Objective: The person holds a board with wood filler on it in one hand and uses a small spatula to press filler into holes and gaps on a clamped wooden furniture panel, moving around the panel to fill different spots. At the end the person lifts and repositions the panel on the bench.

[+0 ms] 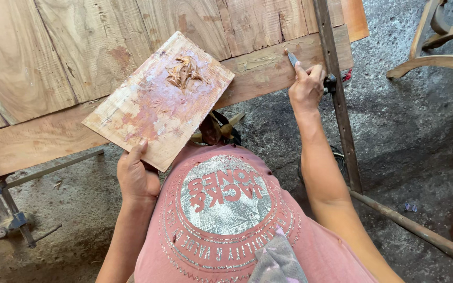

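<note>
Left hand (136, 175) grips putty board (159, 99) edge, right hand (306, 86) holds scraper (291, 57) at panel (268, 65) edge

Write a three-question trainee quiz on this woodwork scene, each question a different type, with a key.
1. True or false: the left hand holds the small board by its near edge.
2. The putty sits on: A) the floor B) the small board C) the chair.
3. Fill in: the right hand presses a ___ against the big panel.

Key: 1 true; 2 B; 3 blade, likely a putty knife.
</note>
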